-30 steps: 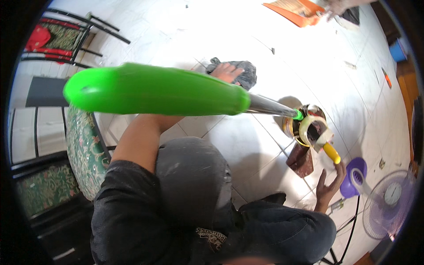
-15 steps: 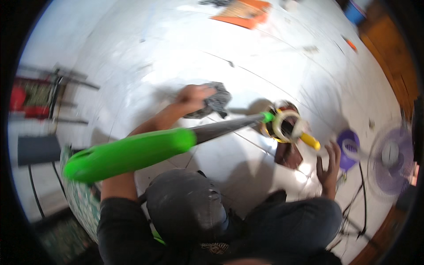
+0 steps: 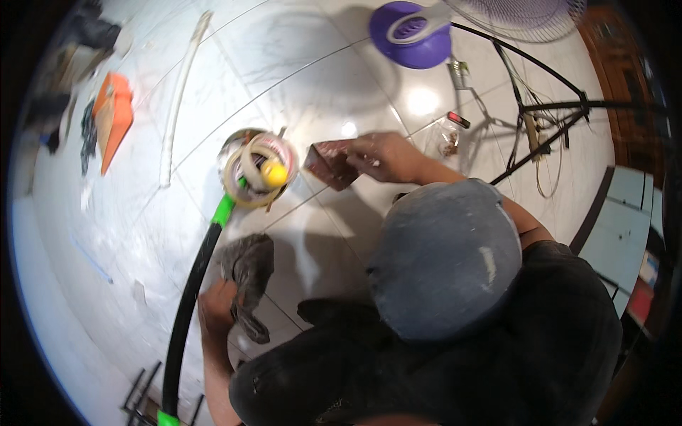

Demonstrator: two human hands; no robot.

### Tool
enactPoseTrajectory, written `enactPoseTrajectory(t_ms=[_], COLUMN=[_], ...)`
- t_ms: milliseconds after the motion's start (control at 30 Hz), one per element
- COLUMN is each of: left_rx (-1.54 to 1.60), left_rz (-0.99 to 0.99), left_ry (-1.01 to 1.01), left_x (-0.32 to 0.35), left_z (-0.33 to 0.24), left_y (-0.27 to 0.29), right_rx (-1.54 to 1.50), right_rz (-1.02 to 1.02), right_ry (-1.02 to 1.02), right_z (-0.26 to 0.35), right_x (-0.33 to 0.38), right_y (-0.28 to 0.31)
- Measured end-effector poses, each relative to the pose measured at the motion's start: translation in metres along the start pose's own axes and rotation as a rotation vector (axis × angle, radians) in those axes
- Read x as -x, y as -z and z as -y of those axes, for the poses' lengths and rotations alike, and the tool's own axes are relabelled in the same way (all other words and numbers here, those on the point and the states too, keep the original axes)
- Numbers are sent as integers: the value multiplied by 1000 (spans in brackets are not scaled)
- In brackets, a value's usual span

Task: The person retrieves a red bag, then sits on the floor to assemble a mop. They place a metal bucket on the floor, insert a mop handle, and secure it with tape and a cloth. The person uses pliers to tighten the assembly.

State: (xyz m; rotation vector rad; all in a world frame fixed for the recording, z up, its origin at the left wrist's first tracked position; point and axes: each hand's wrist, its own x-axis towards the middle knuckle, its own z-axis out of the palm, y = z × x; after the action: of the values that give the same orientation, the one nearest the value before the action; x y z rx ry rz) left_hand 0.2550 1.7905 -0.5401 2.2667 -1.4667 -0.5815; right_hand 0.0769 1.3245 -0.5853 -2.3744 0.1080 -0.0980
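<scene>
At the lower left, my left hand (image 3: 219,305) is closed on a crumpled grey cloth (image 3: 250,266), which hangs from it toward the tiled floor. My right hand (image 3: 383,156) grips the right end of a folded reddish-brown sheet (image 3: 332,162), perhaps sandpaper; its free end points left. Just left of that sheet, pale rolls of tape (image 3: 238,174) sit on top of a round container, with a yellow rounded handle end (image 3: 274,173) among them. A long black rod with green ends (image 3: 192,298) crosses in front of the container's lower edge.
An orange dustpan-like piece (image 3: 114,117) and a white strip (image 3: 183,99) lie at the far left. Farther off are a purple bowl-shaped thing (image 3: 419,42) with a white handle and a fan's black stand (image 3: 554,106). A small clear packet (image 3: 449,138) lies beyond my right forearm.
The view has turned, shifting everything in it. My right hand, empty with fingers spread before, now holds the reddish-brown sheet. My left hand still has the grey cloth, now crumpled closer to my body.
</scene>
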Motion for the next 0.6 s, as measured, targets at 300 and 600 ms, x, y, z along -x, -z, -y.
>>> enactPoseTrajectory(t_ms=[300,600], left_rx=[54,35], left_rz=[70,54], left_ry=[152,267], left_x=[1,-17], left_z=[7,-3], left_y=[-1,-11], right_rx=[290,-308], right_rz=[-262,83], right_ry=[-363,-751], right_z=[-25,-36], right_x=[21,-23], right_y=[-60,-86])
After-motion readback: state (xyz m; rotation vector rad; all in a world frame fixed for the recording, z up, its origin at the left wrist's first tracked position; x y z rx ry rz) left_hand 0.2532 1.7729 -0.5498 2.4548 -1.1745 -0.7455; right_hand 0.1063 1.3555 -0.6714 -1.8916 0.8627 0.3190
